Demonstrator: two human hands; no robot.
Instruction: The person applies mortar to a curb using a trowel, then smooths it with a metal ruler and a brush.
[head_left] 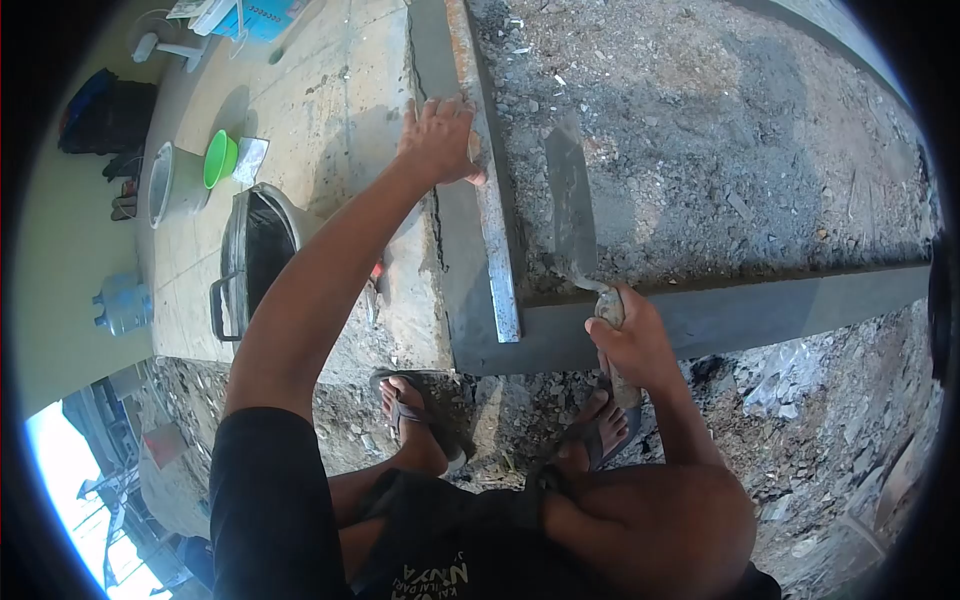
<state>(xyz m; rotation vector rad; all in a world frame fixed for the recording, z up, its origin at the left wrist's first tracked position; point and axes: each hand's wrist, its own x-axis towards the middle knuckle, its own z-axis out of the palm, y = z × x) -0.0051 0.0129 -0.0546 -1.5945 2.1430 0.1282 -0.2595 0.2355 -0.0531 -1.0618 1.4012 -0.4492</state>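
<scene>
My left hand [440,140] presses on a long metal straightedge [498,265], fingers spread over its upper part and the thumb at its right side. The straightedge lies lengthwise on a strip of wet grey mortar [460,235] beside the concrete slab. In my right hand [632,340] is the handle of a trowel [570,195], the fingers wrapped round it. The trowel's blade points away from me, over the rubble-filled bed to the right of the straightedge. A smooth mortar edge [720,318] runs from the near corner to the right.
On the slab [350,125] at left stand a black bucket [240,265], a pale bucket [180,185], a green bowl [220,160] and a blue container [255,18]. A water jug [125,305] is at far left. Loose rubble [790,440] surrounds my sandalled feet.
</scene>
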